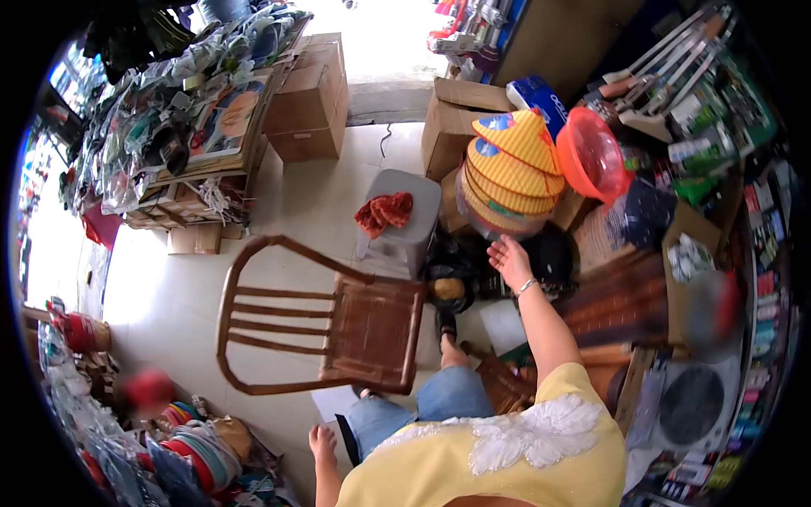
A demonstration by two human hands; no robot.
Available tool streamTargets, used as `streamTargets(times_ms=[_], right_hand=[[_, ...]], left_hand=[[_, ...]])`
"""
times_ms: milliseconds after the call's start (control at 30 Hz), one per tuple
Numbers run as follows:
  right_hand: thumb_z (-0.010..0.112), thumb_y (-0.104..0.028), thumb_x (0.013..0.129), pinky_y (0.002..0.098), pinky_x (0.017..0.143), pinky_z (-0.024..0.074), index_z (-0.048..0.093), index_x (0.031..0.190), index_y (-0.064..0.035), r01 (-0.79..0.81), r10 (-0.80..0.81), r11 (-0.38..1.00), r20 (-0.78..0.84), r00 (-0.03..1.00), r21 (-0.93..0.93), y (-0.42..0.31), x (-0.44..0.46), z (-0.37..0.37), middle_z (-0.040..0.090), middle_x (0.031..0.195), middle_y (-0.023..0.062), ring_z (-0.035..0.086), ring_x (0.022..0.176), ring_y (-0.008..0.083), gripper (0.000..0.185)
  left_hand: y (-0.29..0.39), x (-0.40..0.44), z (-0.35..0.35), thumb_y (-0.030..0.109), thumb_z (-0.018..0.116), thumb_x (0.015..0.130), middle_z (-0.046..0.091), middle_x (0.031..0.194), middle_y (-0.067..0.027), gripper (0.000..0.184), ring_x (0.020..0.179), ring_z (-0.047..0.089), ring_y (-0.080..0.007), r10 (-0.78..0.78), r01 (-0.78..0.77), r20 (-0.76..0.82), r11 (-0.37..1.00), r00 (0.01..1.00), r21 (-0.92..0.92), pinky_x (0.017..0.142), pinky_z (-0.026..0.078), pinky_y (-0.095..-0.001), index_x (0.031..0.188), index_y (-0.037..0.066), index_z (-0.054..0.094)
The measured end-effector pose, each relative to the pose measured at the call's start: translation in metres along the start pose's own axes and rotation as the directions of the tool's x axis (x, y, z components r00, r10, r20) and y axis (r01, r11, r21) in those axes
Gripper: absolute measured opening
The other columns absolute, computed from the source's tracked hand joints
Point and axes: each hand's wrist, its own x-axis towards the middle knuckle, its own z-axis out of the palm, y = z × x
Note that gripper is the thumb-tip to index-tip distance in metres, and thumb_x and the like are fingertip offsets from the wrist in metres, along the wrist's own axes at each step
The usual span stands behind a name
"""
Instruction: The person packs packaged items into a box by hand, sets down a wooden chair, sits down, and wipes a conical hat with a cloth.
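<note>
My right hand (pixel 511 264) reaches forward with its fingers stretched out and nothing in them. It is just below a stack of yellow woven hats (pixel 514 179); whether the fingertips touch the stack I cannot tell. The hats are piled one over another, the top ones tilted, with blue and green patches on them. My left hand (pixel 322 441) hangs low beside my left leg, fingers loosely apart and holding nothing I can see. A brown wooden chair (pixel 372 329) stands in front of me. Beyond it, a crumpled red cloth (pixel 385 214) lies on a grey plastic stool (pixel 407 188).
An orange-red basin (pixel 591 154) leans right of the hats, near a cardboard box (pixel 448 127). Black bags (pixel 448 258) lie by the stool. At the back left are stacked cartons (pixel 308 101) and a table of bagged goods (pixel 203 110). A fan-like round appliance (pixel 693 401) sits at right.
</note>
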Motion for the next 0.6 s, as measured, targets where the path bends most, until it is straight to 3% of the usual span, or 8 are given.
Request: streamTargets(times_ms=[33, 67, 100, 267, 400, 500, 533, 600], right_hand=[[0.058, -0.03, 0.089, 0.0346, 0.066, 0.0481, 0.053, 0.104, -0.0148, 0.034, -0.034, 0.999, -0.003, 0.999, -0.006, -0.022, 0.041, -0.004, 0.062, 0.09, 0.0042, 0.062, 0.08, 0.0201, 0.022], [0.057, -0.03, 0.09, 0.0347, 0.065, 0.0477, 0.052, 0.103, -0.0143, 0.041, -0.041, 0.999, -0.013, 0.999, -0.012, -0.044, 0.077, -0.007, 0.062, 0.089, 0.0042, 0.062, 0.079, 0.0203, 0.021], [0.057, -0.031, 0.09, 0.0345, 0.067, 0.0475, 0.052, 0.103, -0.0138, 0.014, -0.013, 0.999, -0.039, 0.999, 0.033, -0.058, 0.122, -0.017, 0.062, 0.092, 0.0057, 0.062, 0.081, 0.0214, 0.022], [0.055, -0.032, 0.091, 0.0361, 0.078, 0.0481, 0.047, 0.111, -0.0003, 0.057, -0.022, 0.95, -0.117, 0.993, 0.306, -0.102, 0.284, -0.057, 0.055, 0.11, 0.0108, 0.055, 0.099, 0.0241, 0.038], [0.054, -0.027, 0.093, 0.0352, 0.085, 0.0485, 0.047, 0.113, 0.0012, 0.104, -0.024, 0.886, -0.179, 0.984, 0.452, -0.123, 0.325, -0.046, 0.052, 0.115, 0.0118, 0.054, 0.102, 0.0232, 0.035], [0.054, -0.017, 0.092, 0.0332, 0.087, 0.05, 0.052, 0.107, 0.0003, 0.158, -0.104, 0.787, -0.125, 0.987, 0.596, -0.13, 0.335, -0.052, 0.057, 0.109, 0.0109, 0.056, 0.1, 0.0216, 0.023], [0.054, -0.013, 0.091, 0.0337, 0.086, 0.051, 0.054, 0.103, 0.0006, 0.118, -0.068, 0.789, -0.106, 0.992, 0.603, -0.132, 0.335, -0.058, 0.058, 0.104, 0.0101, 0.057, 0.097, 0.0218, 0.018], [0.054, -0.009, 0.091, 0.0342, 0.085, 0.0521, 0.056, 0.099, 0.001, 0.078, -0.034, 0.788, -0.083, 0.996, 0.611, -0.137, 0.332, -0.064, 0.06, 0.1, 0.0094, 0.058, 0.094, 0.0221, 0.013]], left_hand=[[-0.019, -0.016, 0.013, 0.026, 0.053, 0.091, 0.056, 0.088, -0.0041, 0.033, 0.073, 0.057, -0.0148, -0.047, 0.046, -0.087, 0.999, 0.995, -0.007, 0.056, 0.044, -0.0281, 0.12, 0.012, 0.046], [-0.07, 0.005, -0.006, 0.026, 0.054, 0.09, 0.054, 0.073, -0.0023, 0.03, 0.056, 0.053, -0.0133, -0.141, 0.174, 0.134, 0.945, 0.981, -0.278, 0.043, 0.038, -0.0247, 0.114, 0.008, 0.047], [-0.075, -0.033, 0.021, 0.025, 0.055, 0.089, 0.052, 0.065, -0.0016, 0.028, 0.046, 0.047, -0.0123, 0.025, -0.007, 0.145, 0.992, 0.989, -0.123, 0.036, 0.034, -0.0241, 0.109, 0.006, 0.048], [-0.12, -0.087, 0.09, 0.019, 0.056, 0.089, 0.056, 0.072, -0.0065, 0.026, 0.059, 0.054, -0.0182, -0.127, 0.127, -0.011, 0.987, 0.992, 0.1, 0.047, 0.043, -0.0308, 0.109, 0.004, 0.051], [-0.118, -0.079, 0.114, 0.014, 0.057, 0.089, 0.06, 0.078, -0.0104, 0.024, 0.069, 0.061, -0.0229, 0.113, -0.099, 0.132, 0.989, 0.985, -0.109, 0.057, 0.05, -0.0362, 0.11, 0.002, 0.054], [-0.056, -0.095, 0.172, 0.02, 0.049, 0.092, 0.061, 0.09, -0.0103, 0.032, 0.069, 0.06, -0.0178, -0.283, 0.315, -0.166, 0.922, 0.945, 0.224, 0.05, 0.046, -0.028, 0.12, 0.004, 0.048], [-0.034, -0.101, 0.194, 0.019, 0.047, 0.093, 0.061, 0.101, -0.0126, 0.035, 0.081, 0.062, -0.0197, -0.296, 0.342, -0.195, 0.897, 0.935, 0.28, 0.058, 0.048, -0.0278, 0.125, 0.004, 0.046], [-0.026, -0.098, 0.21, 0.02, 0.047, 0.093, 0.061, 0.101, -0.012, 0.036, 0.081, 0.062, -0.0192, -0.297, 0.338, -0.173, 0.889, 0.939, 0.309, 0.059, 0.048, -0.0276, 0.125, 0.004, 0.046]])
